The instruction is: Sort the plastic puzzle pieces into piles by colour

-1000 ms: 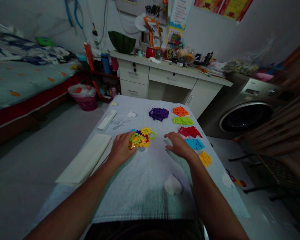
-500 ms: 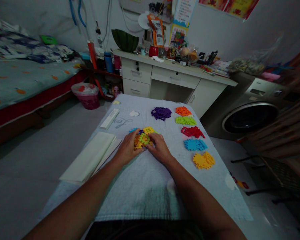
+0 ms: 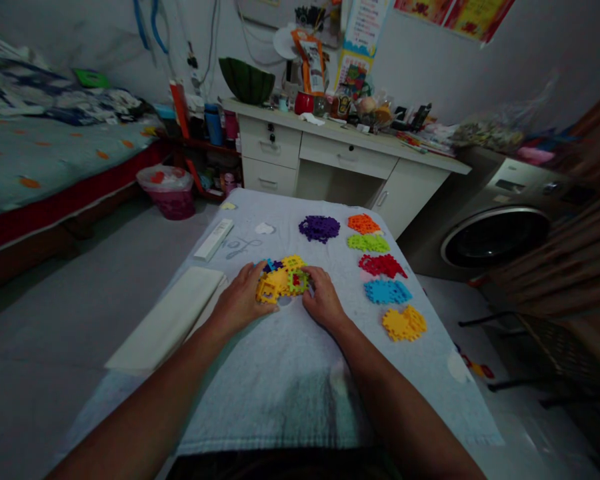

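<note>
Several plastic pieces, mostly yellow with some green, red, blue and purple, lie in a small mixed heap (image 3: 280, 280) near the middle of the cloth (image 3: 250, 393), between the two hands. The pieces look flat, with toothed edges, and some have open centres. They should be light and fairly stiff, hardly fragile, perhaps a little slick; the loose heap would likely slide apart if pushed. The best hold on one is probably a thumb and finger across opposite edges, or through an open centre; the teeth should give some grip.

The left hand (image 3: 240, 293) curves round the left side of the heap, fingers on the far side and thumb on the near side, set apart. The right hand (image 3: 324, 298) is at the right side, its bent fingertips at a green piece. Whether either one pinches a piece, I cannot tell.

Beyond the heap lies a purple pile (image 3: 319, 229). Down the right side of the cloth runs a row of single-colour piles: orange (image 3: 363, 224) farthest, then green (image 3: 369, 243), red (image 3: 383, 266), blue (image 3: 387, 291) and yellow (image 3: 405, 324) nearest. On the left are a folded white sheet (image 3: 165, 323) and a slim white box (image 3: 214, 240). Farther out stand a cluttered desk (image 3: 270, 143), a washing machine (image 3: 495, 230) on the right, and a bin (image 3: 166, 193) beside a bed (image 3: 60, 157) on the left.
</note>
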`<state>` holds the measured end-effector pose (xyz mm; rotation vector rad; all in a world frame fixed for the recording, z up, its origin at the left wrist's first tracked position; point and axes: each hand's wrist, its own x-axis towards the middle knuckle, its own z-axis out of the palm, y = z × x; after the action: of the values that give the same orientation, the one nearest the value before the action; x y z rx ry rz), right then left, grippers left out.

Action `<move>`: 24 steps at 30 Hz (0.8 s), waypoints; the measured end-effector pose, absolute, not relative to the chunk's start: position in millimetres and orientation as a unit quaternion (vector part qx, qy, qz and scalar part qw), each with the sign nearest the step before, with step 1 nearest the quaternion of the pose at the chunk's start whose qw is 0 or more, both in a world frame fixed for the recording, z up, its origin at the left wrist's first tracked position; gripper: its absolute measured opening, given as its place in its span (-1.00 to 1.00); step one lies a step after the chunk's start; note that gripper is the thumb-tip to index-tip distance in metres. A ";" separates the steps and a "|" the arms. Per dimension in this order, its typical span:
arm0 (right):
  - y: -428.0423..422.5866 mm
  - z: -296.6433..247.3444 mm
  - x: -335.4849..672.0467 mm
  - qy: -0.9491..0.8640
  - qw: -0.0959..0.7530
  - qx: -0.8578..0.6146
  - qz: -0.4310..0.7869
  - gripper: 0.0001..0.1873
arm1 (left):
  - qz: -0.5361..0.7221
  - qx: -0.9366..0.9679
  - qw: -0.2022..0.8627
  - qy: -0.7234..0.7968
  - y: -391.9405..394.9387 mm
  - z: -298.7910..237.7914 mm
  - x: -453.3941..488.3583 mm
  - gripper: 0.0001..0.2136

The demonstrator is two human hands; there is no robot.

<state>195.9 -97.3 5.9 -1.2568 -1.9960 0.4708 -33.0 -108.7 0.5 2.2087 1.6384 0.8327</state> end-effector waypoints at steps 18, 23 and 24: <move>-12.9 64.6 314.8 -0.681 0.341 -0.648 0.023 -0.64 | 0.276 0.761 0.140 0.570 -102.1 -3.5 -31.0 -0.37; 19.1 68.0 363.6 -0.599 0.250 -0.761 0.010 -0.71 | 0.270 0.763 0.140 0.570 -97.7 -3.6 -30.8 -0.38; 22.7 66.7 368.6 -0.587 0.239 -0.773 0.012 -0.72 | 0.272 0.764 0.139 0.569 -97.1 -3.3 -30.6 -0.39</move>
<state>368.6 22.7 66.7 -2.1170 -1.6074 0.0342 -30.6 -97.1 -3.3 2.2074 1.6433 0.7872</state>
